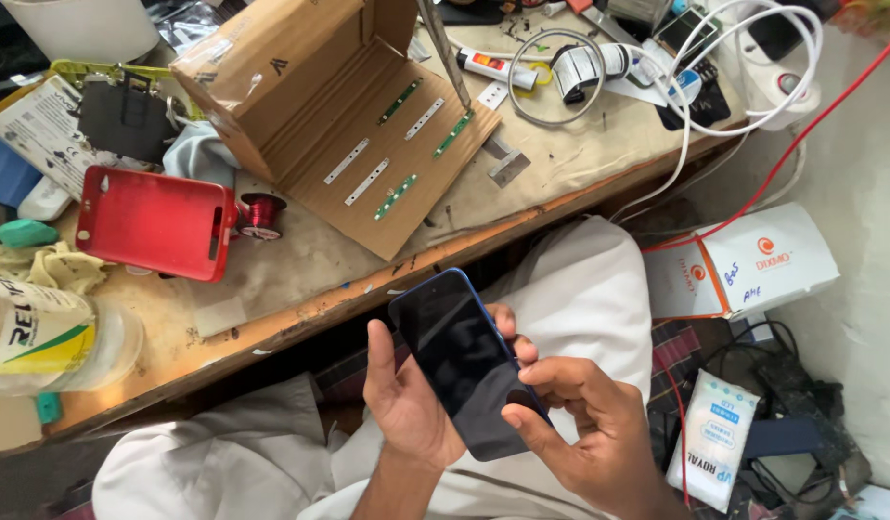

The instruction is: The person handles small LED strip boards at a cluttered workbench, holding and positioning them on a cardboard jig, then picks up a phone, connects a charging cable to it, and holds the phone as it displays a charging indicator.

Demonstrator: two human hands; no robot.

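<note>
A dark smartphone [464, 361] with a blue rim and a black, unlit screen lies face up in my left hand [406, 400], below the table's front edge and above my lap. My left thumb rests along the phone's left side and my fingers wrap behind its right side. My right hand [584, 424] pinches the phone's lower right corner, thumb on the glass. On the table, a red phone case [156, 221] lies at the left, and an open cardboard box [353, 120] holds several small green and white strips.
The worn wooden table [300, 279] carries a red wire spool [263, 211], a clear plastic bottle [50, 332], white cables [743, 58] and a tube [498, 67]. White boxes [753, 265] and a white packet [714, 438] lie on the floor at the right.
</note>
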